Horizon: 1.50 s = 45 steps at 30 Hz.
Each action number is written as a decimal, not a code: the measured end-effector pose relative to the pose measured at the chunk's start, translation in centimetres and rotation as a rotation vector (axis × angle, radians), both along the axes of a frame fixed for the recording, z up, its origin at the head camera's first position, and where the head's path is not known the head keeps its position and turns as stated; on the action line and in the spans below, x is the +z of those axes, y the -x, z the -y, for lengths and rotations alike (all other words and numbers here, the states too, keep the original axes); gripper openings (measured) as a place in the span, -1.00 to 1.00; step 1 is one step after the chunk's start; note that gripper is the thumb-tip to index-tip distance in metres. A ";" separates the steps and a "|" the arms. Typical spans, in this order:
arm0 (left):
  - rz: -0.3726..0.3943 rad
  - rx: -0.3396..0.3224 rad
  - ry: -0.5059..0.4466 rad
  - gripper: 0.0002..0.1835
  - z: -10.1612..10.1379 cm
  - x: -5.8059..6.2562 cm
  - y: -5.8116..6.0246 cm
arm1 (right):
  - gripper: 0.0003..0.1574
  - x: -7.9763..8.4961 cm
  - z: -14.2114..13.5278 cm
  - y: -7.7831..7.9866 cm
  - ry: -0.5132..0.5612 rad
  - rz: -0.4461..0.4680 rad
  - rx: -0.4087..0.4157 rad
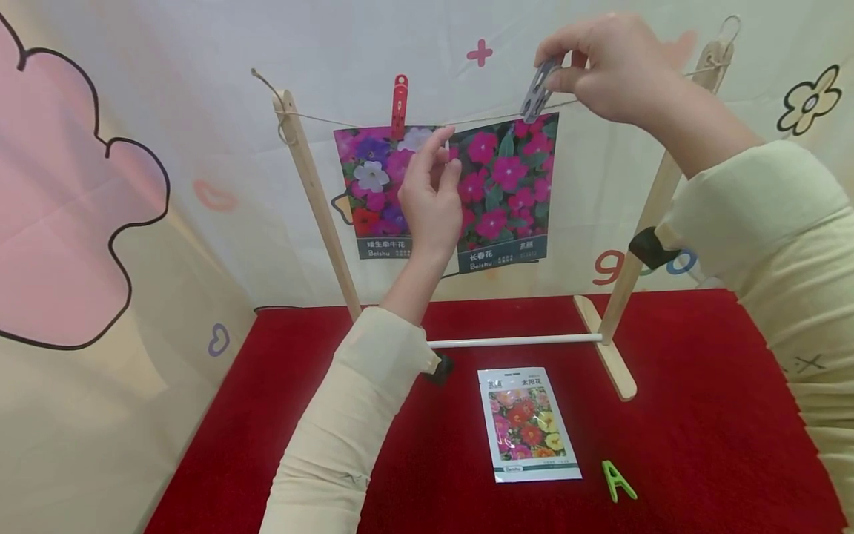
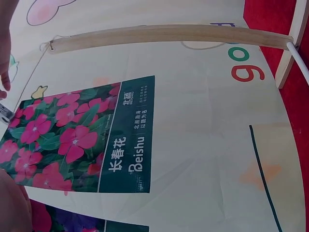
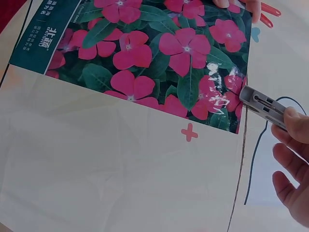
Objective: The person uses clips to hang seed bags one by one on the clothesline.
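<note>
My right hand (image 1: 617, 70) pinches the handle end of a grey clothespin (image 1: 539, 90). The clothespin's tip meets the string and the upper right corner of a pink-flower seed packet (image 1: 507, 185). At that packet's upper left corner, my left hand (image 1: 432, 211) holds the edge; its fingertips (image 3: 223, 3) show over the packet in the right wrist view. A second seed packet (image 1: 373, 196), with mixed flowers, hangs to the left from the string under a red clothespin (image 1: 399, 104). My left hand hides part of it.
The string (image 1: 320, 117) runs between two wooden posts (image 1: 316, 200), joined low down by a white rod (image 1: 517, 342). On the red cloth (image 1: 707, 415) lie another seed packet (image 1: 530, 426) and a green clothespin (image 1: 618, 482). A printed curtain (image 1: 220, 148) stands behind.
</note>
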State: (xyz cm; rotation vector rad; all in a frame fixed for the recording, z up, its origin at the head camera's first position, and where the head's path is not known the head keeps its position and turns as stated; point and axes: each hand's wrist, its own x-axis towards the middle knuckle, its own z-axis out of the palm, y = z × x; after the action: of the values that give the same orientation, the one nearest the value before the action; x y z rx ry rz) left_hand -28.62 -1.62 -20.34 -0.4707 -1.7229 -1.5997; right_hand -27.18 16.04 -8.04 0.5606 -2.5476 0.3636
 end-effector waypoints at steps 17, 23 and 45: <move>0.000 0.012 -0.036 -0.64 -0.5 0.7 -0.1 | -0.67 0.3 0.1 -0.3 0.005 -0.012 0.001; 0.017 0.016 -0.042 -0.64 -0.7 0.6 0.0 | -0.65 0.1 0.1 -0.2 -0.003 0.003 0.009; -0.013 0.094 0.033 -0.59 0.1 0.1 -0.3 | -0.34 -0.9 -0.7 0.5 0.113 0.093 0.059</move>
State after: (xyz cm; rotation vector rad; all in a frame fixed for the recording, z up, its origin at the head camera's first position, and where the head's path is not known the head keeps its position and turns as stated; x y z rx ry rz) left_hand -28.36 -1.75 -20.19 -0.4093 -1.7384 -1.5001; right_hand -27.65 16.73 -8.90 0.5896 -2.5833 0.5636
